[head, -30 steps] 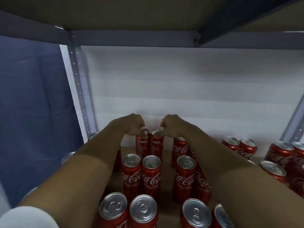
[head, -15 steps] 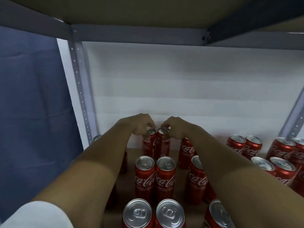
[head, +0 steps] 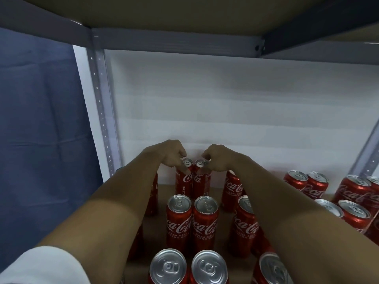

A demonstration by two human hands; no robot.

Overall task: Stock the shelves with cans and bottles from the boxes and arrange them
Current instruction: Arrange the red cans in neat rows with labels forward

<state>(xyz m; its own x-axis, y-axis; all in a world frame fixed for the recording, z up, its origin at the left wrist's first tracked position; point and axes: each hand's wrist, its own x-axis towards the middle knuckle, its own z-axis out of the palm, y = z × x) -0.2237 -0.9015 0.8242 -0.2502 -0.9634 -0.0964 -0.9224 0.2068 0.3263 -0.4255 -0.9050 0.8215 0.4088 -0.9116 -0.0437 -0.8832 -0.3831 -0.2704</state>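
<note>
Both arms reach deep into the shelf bay, hands meeting at the back wall [head: 235, 111].

Left hand [head: 171, 153]: fingers curled down over the rim of the left back can [head: 184, 177], thumb on its front side, gripping it by the top. Right hand [head: 217, 157]: same hold on the right back can [head: 202, 179], fingertips round the lid edge. Each can sits directly under its hand, the body hanging below the knuckles.

Both cans upright, long axis vertical, lids w/ pull tabs facing up, white script logos turned toward the viewer. The two touch side by side, bases on the brown shelf board [head: 220, 191], just in front of the wall.

Count, red cans, all standing:
- 2 in the hands.
- Nearer than the hands, between the forearms: middle pair [head: 191, 222] touching, then front pair [head: 188, 267] touching at the frame's bottom edge.
- Under and beside the right forearm: approx. 3 more, partly hidden.
- Under the left forearm: bits of 2, mostly covered.
- Well right of the right hand: cluster by the right upright [head: 332, 193], 6 or so; edge cuts some off, so not sure.

Left of the left hand: perforated grey upright [head: 101, 111], blue curtain [head: 39, 124] beyond. White sleeve [head: 41, 265] on the left arm.
</note>
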